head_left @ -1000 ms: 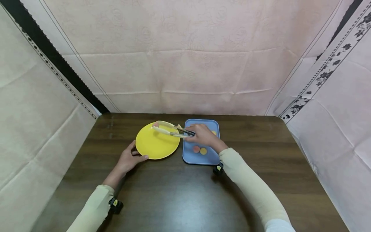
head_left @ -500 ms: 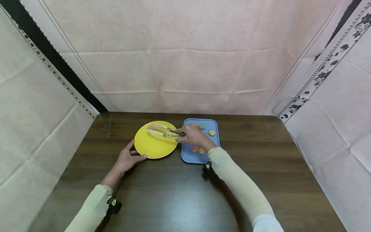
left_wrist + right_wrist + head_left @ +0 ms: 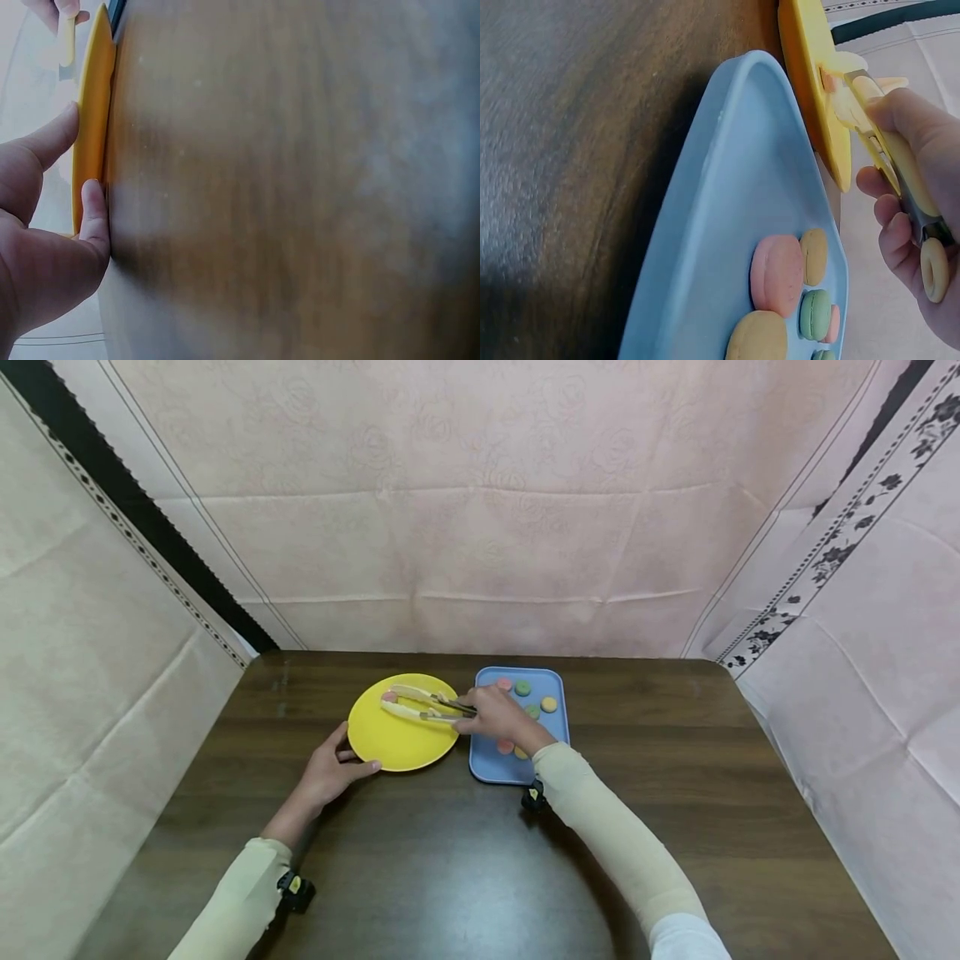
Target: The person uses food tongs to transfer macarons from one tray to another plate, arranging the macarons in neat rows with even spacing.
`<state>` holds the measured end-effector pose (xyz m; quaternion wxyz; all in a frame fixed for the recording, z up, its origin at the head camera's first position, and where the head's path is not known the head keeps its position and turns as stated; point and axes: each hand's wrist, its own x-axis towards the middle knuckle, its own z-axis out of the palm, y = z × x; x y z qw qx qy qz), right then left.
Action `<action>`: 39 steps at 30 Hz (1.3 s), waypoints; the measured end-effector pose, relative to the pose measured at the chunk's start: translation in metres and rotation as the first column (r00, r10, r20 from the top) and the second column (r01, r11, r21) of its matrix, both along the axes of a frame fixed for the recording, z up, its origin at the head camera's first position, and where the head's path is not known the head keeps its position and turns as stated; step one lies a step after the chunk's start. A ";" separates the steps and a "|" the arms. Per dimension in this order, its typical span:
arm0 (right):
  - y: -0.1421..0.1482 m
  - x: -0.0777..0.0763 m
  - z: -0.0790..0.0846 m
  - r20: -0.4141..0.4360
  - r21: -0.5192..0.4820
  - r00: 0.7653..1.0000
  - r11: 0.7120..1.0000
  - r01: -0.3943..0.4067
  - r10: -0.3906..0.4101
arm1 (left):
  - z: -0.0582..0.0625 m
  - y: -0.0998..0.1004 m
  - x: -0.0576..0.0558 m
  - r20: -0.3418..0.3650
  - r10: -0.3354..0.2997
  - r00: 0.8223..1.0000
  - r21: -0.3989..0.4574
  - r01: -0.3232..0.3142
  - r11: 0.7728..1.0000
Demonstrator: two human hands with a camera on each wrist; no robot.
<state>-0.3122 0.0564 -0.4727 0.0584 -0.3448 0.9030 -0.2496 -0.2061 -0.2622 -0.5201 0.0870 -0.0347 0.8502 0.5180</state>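
My right hand (image 3: 497, 714) grips a pair of tongs (image 3: 889, 142) with pale tips, reaching over the yellow plate (image 3: 397, 743). A pink macaron (image 3: 389, 697) lies on the far left part of that plate, at the tong tips, which stand spread apart. My left hand (image 3: 333, 768) holds the plate at its near left rim, thumb in front and fingers round the side. In the left wrist view, the fingers (image 3: 94, 202) straddle the rim. The blue tray (image 3: 501, 772) beside the plate bears several pink, green and yellow macarons (image 3: 776, 274), partly hidden under my right forearm.
Plate and tray stand side by side near the far edge of the dark wooden table (image 3: 465, 877). Pale cloth (image 3: 480, 527) hangs behind and at both sides. Each wrist wears a small black camera (image 3: 297, 892).
My right hand has moved left and slightly down, bringing the pink macaron onto the plate. The tong tips have spread a little since half a second ago. The left hand keeps its place.
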 end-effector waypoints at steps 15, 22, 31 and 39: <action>0.073 0.022 0.039 -0.146 -0.047 0.988 0.998 -0.050 0.043 | 0.005 0.001 0.002 0.003 0.001 1.000 0.024 -0.001 1.000; 0.126 0.041 0.049 -0.156 -0.030 0.987 0.999 0.019 -0.023 | 0.004 0.000 0.001 0.007 -0.001 1.000 0.028 0.001 1.000; 0.179 0.069 0.054 -0.145 -0.033 0.988 0.998 0.049 -0.053 | 0.003 0.000 0.001 0.011 0.001 1.000 0.015 -0.001 1.000; 0.214 0.088 0.056 -0.182 0.015 0.982 0.998 0.061 -0.057 | 0.001 -0.001 0.000 0.007 -0.002 1.000 0.011 0.002 1.000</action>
